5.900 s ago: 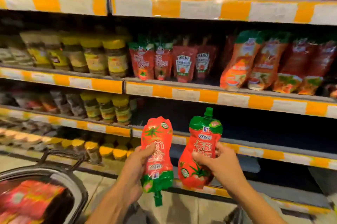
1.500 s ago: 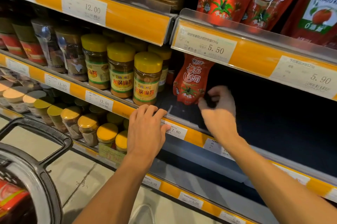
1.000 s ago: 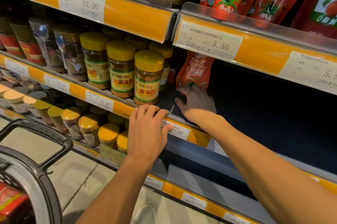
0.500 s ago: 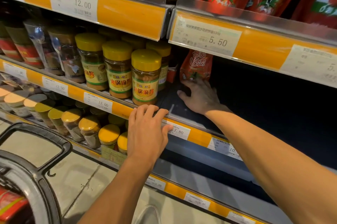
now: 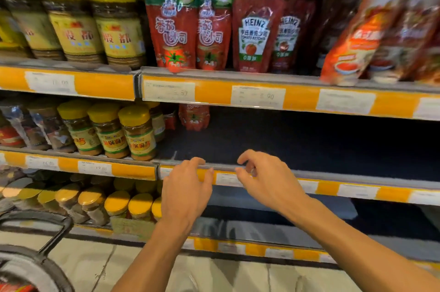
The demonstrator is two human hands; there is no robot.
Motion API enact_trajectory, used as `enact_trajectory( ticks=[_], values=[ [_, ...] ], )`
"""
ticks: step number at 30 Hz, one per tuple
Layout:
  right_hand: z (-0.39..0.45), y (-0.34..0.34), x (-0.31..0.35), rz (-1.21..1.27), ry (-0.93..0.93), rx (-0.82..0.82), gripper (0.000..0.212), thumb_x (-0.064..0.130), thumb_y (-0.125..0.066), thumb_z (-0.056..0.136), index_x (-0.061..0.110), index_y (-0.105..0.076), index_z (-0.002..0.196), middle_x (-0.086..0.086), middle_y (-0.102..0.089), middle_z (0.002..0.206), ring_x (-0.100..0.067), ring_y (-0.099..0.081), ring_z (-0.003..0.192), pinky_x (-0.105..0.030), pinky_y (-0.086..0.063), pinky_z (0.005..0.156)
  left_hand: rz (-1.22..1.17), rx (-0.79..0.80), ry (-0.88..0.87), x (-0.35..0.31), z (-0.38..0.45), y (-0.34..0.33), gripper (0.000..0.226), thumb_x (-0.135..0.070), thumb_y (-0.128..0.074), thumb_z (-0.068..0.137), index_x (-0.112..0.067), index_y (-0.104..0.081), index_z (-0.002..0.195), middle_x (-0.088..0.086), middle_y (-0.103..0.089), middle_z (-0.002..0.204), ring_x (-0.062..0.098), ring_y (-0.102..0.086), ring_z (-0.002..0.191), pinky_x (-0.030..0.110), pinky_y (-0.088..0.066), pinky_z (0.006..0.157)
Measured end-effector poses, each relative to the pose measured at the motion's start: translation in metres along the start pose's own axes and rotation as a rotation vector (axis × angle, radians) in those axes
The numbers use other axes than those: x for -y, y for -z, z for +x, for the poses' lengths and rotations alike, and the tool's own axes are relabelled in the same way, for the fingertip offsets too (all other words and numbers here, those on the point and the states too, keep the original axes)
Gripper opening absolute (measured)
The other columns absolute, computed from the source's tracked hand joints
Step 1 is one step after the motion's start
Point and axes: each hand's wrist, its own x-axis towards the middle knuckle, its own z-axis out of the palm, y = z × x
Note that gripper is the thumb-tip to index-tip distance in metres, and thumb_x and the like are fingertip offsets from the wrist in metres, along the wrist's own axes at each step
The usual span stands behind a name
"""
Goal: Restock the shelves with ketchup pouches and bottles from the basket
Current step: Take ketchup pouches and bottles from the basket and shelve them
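Lowest and nearest, at the bottom-left corner, the dark rounded rim and handle of the shopping basket (image 5: 31, 265) shows, with a sliver of red packaging inside it. Above the pale tiled floor (image 5: 214, 275) both bare forearms reach forward. The left hand (image 5: 187, 187) lies with straight, relaxed fingers resting on the orange-and-white price strip (image 5: 357, 190) at the front edge of the middle shelf, holding nothing. Just beside it, the right hand (image 5: 266, 180) hovers at the same edge with its fingers loosely curled and empty — thumb and forefinger apart.

Behind the hands the dark shelf board runs back to a single red ketchup pouch (image 5: 194, 116) standing upright near the rear, its top hidden by the shelf above. To its left stand yellow-lidded glass sauce jars (image 5: 137, 132) in a row.

One shelf up, red spouted ketchup pouches with green tops (image 5: 176, 30) stand beside red Heinz pouches (image 5: 256, 34) — the packs further right are blurred.
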Motion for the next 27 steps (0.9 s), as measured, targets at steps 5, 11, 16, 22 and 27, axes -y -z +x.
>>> enact_trajectory(
  ticks=[5,11,16,22,27],
  values=[
    [-0.102,0.08,-0.05,0.056,-0.209,-0.101,0.017,0.047,-0.054,0.096,0.034,-0.058,0.105,0.015,-0.061,0.09,-0.009,-0.058,0.086,-0.034,-0.05,0.076,-0.144,0.149,-0.185,-0.096,-0.053,-0.012,0.018,-0.048,-0.055,0.095,-0.034,-0.061,0.103,-0.017,-0.065,0.1,0.008,-0.062,0.093,0.034,-0.053,0.077],
    [-0.244,0.162,-0.121,0.124,-0.59,-0.309,0.01,0.045,-0.061,0.094,0.036,-0.058,0.098,0.024,-0.059,0.084,-0.003,-0.062,0.083,-0.032,-0.053,0.075,-0.252,0.394,-0.468,-0.231,-0.108,-0.039,0.021,-0.043,-0.059,0.095,-0.028,-0.063,0.11,-0.013,-0.066,0.107,0.01,-0.061,0.101,0.029,-0.046,0.08],
    [-0.363,0.208,-0.167,0.169,-0.98,-0.545,0.009,0.044,-0.063,0.093,0.036,-0.058,0.091,0.016,-0.065,0.084,-0.002,-0.062,0.079,-0.034,-0.054,0.075,-0.31,0.583,-0.702,-0.349,-0.167,-0.071,0.021,-0.036,-0.062,0.095,-0.026,-0.066,0.113,-0.01,-0.068,0.111,0.011,-0.061,0.107,0.028,-0.047,0.087],
    [-0.478,0.222,-0.202,0.15,-1.316,-0.7,0.01,0.036,-0.062,0.095,0.027,-0.06,0.094,0.012,-0.063,0.081,-0.011,-0.061,0.077,-0.037,-0.051,0.072,-0.294,0.839,-0.945,-0.452,-0.256,-0.125,0.023,-0.034,-0.063,0.094,-0.022,-0.067,0.114,-0.003,-0.07,0.113,0.018,-0.063,0.106,0.033,-0.05,0.087],
    [-0.553,0.209,-0.22,0.161,-1.559,-0.748,0.012,0.035,-0.06,0.094,0.024,-0.056,0.09,0.005,-0.062,0.076,-0.017,-0.058,0.071,-0.035,-0.043,0.06,-0.262,1.006,-1.136,-0.501,-0.342,-0.176,0.018,-0.032,-0.066,0.092,-0.021,-0.069,0.106,-0.001,-0.073,0.104,0.019,-0.066,0.1,0.032,-0.049,0.084]
  ],
)
